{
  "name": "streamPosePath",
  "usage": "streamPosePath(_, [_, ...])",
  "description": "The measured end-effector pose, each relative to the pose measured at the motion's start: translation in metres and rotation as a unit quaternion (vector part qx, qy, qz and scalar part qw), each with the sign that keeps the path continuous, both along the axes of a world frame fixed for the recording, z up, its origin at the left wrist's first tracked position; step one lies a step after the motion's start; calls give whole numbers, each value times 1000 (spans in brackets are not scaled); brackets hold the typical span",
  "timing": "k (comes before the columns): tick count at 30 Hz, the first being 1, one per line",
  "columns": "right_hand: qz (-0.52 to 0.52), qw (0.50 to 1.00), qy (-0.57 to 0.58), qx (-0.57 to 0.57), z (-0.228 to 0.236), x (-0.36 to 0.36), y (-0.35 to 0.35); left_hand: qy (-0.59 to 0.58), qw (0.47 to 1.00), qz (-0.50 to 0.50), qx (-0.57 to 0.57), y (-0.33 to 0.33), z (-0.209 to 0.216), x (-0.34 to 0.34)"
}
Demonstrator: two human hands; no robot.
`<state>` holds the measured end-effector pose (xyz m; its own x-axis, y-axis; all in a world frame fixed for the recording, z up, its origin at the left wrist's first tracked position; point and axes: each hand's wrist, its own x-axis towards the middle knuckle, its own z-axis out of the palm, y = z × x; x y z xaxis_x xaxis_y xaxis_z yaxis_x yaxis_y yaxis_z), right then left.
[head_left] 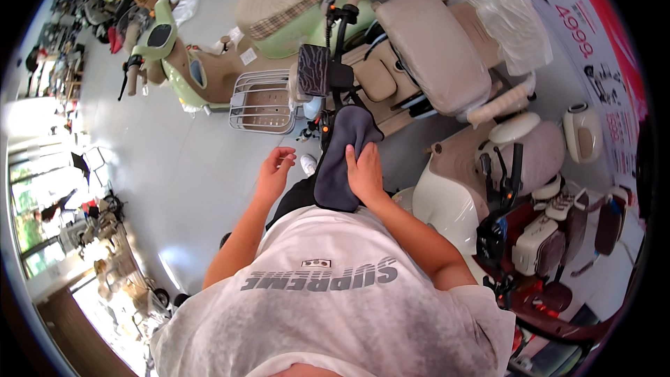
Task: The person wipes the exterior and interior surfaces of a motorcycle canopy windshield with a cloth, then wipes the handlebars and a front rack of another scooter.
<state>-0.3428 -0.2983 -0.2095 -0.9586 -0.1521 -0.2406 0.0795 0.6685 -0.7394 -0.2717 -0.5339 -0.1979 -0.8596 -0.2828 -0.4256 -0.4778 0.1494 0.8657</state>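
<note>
A dark grey cloth (333, 180) with black edging hangs in front of my body. My right hand (366, 174) grips it at its right side, with the thumb lying over the fabric. To the left of the cloth, my left hand (276, 171) is raised with nothing in it, its fingers loosely bent and partly apart. Just beyond the cloth's far end are the handlebar stem and a dark patterned box (313, 70) of a beige electric scooter. A pale wire basket (263, 102) is mounted beside that box.
Beyond the basket is a light green scooter (183, 63) with a plaid-trimmed seat. The beige scooter's padded seat (436, 52) lies to the far right. A white scooter (447, 192) and a dark red one (551, 307) flank my right side. A printed banner (590, 42) borders the right.
</note>
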Motion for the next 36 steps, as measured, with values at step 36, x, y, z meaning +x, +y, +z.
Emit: streamPosePath(36, [41, 978, 203, -7, 17, -167, -103, 167, 972, 32, -163, -6, 64, -136])
